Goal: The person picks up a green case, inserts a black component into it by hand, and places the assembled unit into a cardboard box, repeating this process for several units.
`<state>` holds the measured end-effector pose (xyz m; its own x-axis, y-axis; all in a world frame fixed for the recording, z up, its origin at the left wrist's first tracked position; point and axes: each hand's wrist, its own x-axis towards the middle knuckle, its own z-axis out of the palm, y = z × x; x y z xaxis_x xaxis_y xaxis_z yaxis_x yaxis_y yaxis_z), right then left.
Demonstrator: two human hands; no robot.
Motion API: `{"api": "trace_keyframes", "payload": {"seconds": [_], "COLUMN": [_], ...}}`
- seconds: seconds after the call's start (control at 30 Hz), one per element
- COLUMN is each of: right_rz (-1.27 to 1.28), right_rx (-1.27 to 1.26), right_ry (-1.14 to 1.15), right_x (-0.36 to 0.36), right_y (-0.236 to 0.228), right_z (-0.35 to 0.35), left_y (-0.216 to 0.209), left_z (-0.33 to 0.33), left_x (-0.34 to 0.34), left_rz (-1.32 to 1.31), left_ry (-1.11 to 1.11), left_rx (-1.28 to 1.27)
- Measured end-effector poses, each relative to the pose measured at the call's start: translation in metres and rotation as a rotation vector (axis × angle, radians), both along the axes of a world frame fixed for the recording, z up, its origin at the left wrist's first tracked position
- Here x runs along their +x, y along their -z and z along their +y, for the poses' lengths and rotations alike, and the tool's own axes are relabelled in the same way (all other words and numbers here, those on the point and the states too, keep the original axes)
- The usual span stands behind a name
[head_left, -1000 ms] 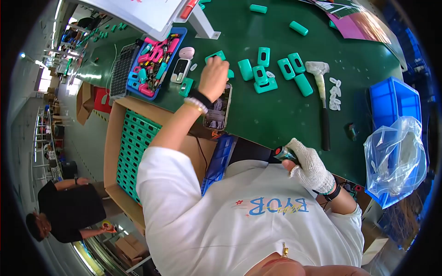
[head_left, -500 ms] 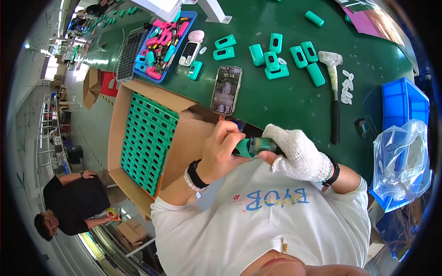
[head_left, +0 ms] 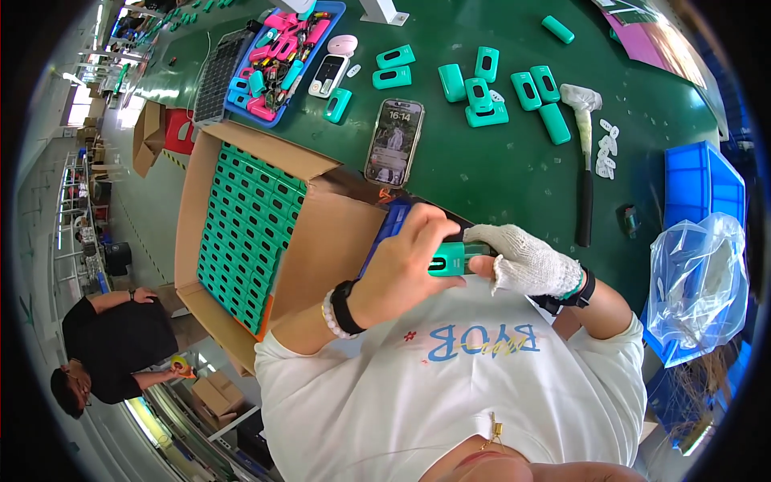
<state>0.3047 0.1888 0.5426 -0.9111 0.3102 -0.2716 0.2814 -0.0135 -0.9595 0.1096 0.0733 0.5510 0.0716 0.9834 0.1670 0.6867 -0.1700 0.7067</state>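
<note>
Between my hands, in front of my chest, is a small teal plastic case (head_left: 452, 259) with a dark oval window on its face. My bare left hand (head_left: 408, 263) pinches its left end, thumb below and fingers above. At the case's right end my right hand (head_left: 526, 261), in a white knit glove with a bare thumb tip, closes its thumb and fingers on a greyish part that sticks out of the case. The glove hides most of that part. Just beyond my hands, a phone (head_left: 393, 143) with a lit screen lies on the green table (head_left: 498, 185).
Left of me stands an open cardboard box (head_left: 189, 241) packed with rows of teal cases. Behind it sits a blue tray (head_left: 277, 120) of pink and teal parts. A hammer (head_left: 585, 177), loose cases and white pieces lie on the table. Blue bins (head_left: 703, 181) stand right; a person (head_left: 120, 345) is far left.
The case has turned so its oval window faces up, and less of the inner part shows at its right end. My left hand has shifted slightly right. The view has moved a little.
</note>
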Motion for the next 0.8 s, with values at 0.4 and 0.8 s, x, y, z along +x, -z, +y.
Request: {"api": "trace_keyframes", "payload": {"seconds": [0.4, 0.8], "right_rz": [0.040, 0.101], "right_rx": [0.182, 0.390], "right_ry": [-0.087, 0.092], "right_x": [-0.019, -0.016], "right_y": [-0.004, 0.003], "right_z": [-0.014, -0.008], "left_y": [0.000, 0.078], "left_z": [-0.050, -0.187], "left_x": [-0.026, -0.268], "left_rz": [-0.960, -0.455], "left_ry": [-0.459, -1.046], "left_rx": [-0.276, -0.747]}}
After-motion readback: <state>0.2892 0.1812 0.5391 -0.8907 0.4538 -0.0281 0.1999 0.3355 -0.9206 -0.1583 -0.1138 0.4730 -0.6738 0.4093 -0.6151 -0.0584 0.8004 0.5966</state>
